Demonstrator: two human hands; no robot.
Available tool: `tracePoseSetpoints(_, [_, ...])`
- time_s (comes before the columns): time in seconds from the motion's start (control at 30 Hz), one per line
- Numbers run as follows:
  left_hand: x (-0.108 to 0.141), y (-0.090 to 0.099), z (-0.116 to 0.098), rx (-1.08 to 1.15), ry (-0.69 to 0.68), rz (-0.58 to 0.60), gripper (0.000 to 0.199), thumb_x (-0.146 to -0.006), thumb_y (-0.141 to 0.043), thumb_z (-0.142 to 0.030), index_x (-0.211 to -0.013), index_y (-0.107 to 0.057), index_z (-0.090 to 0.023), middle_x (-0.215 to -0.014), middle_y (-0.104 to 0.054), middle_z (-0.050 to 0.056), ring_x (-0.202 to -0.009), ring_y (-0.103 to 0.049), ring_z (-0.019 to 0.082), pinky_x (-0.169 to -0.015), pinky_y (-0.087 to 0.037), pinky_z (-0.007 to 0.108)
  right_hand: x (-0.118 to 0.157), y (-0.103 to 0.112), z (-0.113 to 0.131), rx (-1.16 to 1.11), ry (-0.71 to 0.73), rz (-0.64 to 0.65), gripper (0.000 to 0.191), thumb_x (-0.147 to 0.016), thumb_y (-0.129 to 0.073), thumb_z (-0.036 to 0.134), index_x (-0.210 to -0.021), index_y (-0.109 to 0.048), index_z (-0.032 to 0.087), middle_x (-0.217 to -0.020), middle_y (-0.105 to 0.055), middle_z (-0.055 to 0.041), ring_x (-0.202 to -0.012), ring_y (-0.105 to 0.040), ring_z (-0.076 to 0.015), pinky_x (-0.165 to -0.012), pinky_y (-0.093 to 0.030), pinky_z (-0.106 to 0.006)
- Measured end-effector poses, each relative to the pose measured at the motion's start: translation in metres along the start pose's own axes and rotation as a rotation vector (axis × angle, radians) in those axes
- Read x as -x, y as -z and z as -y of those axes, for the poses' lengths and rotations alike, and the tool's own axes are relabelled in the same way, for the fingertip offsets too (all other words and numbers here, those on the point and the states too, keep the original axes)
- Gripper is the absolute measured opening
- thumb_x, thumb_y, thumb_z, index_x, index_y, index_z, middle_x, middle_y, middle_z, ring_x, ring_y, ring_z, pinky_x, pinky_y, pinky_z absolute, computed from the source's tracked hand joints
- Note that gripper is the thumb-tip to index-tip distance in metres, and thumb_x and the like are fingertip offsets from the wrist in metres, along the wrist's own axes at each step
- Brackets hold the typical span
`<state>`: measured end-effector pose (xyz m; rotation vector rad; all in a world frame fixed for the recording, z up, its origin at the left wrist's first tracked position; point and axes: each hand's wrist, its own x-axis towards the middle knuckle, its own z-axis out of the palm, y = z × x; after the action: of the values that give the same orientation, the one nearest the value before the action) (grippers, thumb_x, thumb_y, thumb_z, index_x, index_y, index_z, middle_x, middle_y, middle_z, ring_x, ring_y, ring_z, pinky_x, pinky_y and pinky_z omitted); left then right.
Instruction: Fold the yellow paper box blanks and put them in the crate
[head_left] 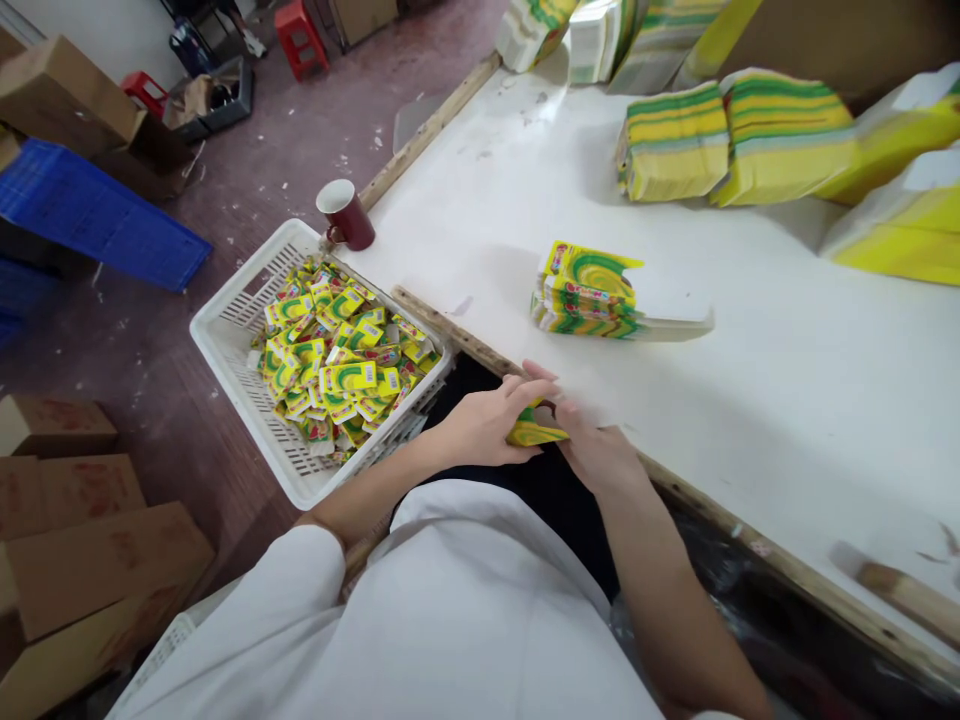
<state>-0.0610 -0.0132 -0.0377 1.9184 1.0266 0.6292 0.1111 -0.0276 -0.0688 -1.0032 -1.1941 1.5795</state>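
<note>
Over the table's near edge, my left hand [491, 420] and my right hand [600, 450] meet around a small yellow and green carton [534, 434]. Fingers of both hands press on it and cover much of it; it looks partly folded. Just beyond them on the white table [480, 220] lies a stack of flat printed cartons [589, 290], yellow and green with white flaps pointing right. To the left, a white plastic basket [289, 480] holds a heap of small folded cartons [349, 375] in the same colours.
A dark red mug [349, 218] stands at the table corner by the basket. Bundles of flat cartons [675, 140] line the table's far side. A wooden strip [750, 535] edges the table. Cardboard boxes [105, 560] and a blue crate [97, 215] are on the floor at left.
</note>
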Motion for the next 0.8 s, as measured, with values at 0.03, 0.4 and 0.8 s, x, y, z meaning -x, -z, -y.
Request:
tracePoseSetpoints(0.03, [0.001,0.0,0.002,-0.004,0.014,0.014,0.07,-0.06,-0.082,-0.023,-0.125,-0.056,-0.026,-0.114,-0.063,0.007,-0.092,-0.068,0.027,-0.076,-0.051,0.033,0.002,-0.001,-0.002,0.065,0.047,-0.019,0.069,-0.09,-0.048,0.067,-0.145,-0.048,0.026,-0.135,-0.065,-0.0116,-0.126,-0.061,-0.0302,-0.105,-0.051,-0.049])
tracePoseSetpoints(0.4, [-0.002,0.022,-0.001,-0.159,-0.039,-0.172,0.058,-0.06,-0.083,-0.027,-0.112,-0.058,-0.02,-0.108,-0.062,0.011,-0.102,-0.062,0.03,-0.09,-0.048,0.041,0.01,0.006,0.009,0.703,0.446,-0.092,0.033,-0.093,-0.058,0.022,-0.122,-0.069,0.033,-0.152,-0.048,-0.006,-0.13,-0.058,-0.028,-0.103,-0.054,-0.046])
tracePoseSetpoints(0.8, [-0.006,0.022,0.011,0.313,0.198,-0.568,0.078,-0.06,-0.088,-0.045,-0.123,-0.047,-0.023,-0.115,-0.062,0.009,-0.107,-0.064,0.026,-0.09,-0.052,0.039,-0.004,0.001,0.02,0.739,0.511,-0.312,0.028,-0.091,-0.063,0.026,-0.118,-0.07,0.029,-0.145,-0.054,-0.01,-0.12,-0.064,-0.0284,-0.095,-0.06,-0.043])
